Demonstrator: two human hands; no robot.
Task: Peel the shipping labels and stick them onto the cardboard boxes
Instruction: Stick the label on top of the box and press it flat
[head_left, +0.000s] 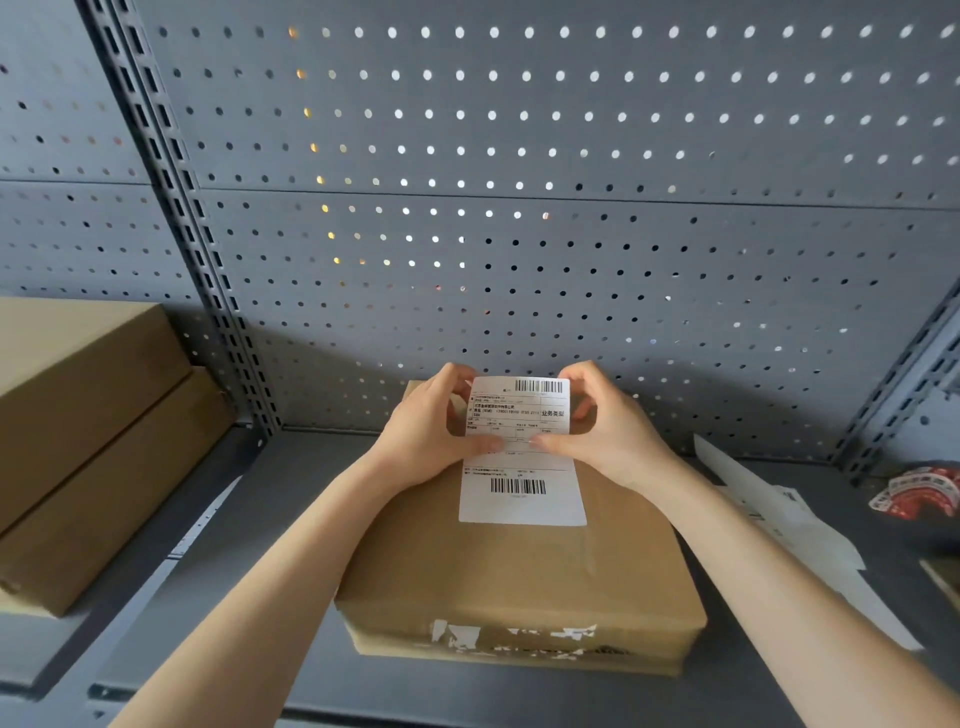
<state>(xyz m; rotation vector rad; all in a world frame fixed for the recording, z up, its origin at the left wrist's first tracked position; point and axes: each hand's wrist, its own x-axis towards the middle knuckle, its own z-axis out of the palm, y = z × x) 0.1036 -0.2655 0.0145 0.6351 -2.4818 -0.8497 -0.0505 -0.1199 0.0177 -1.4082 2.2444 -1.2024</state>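
Two bare forearms enter from the lower edge and meet above a cardboard box (519, 577) lying flat on a grey metal shelf (218, 571). Near face of the box: torn white remnants of an old sticker along the front edge.

Shipping label (521, 452): white, printed, one barcode at the top and one lower down. Its lower part lies on the far half of the box top; its upper part is raised and curved towards the camera.

Left hand (431, 431): fingers pinching the label's left edge, thumb pressed on its printed face near mid-height.

Right hand (608, 431): fingers gripping the label's right edge, thumb on the face, tip close to the left thumb.

Loose white backing sheets (779, 525): lying on the shelf just right of the box.

Red and white printed tape (919, 493): on the shelf at far right.

Stacked cardboard boxes (88, 441): on the neighbouring shelf bay at left, well apart from the hands.

Grey perforated back panel (519, 208): behind everything, with a slotted upright (176, 208) at left.
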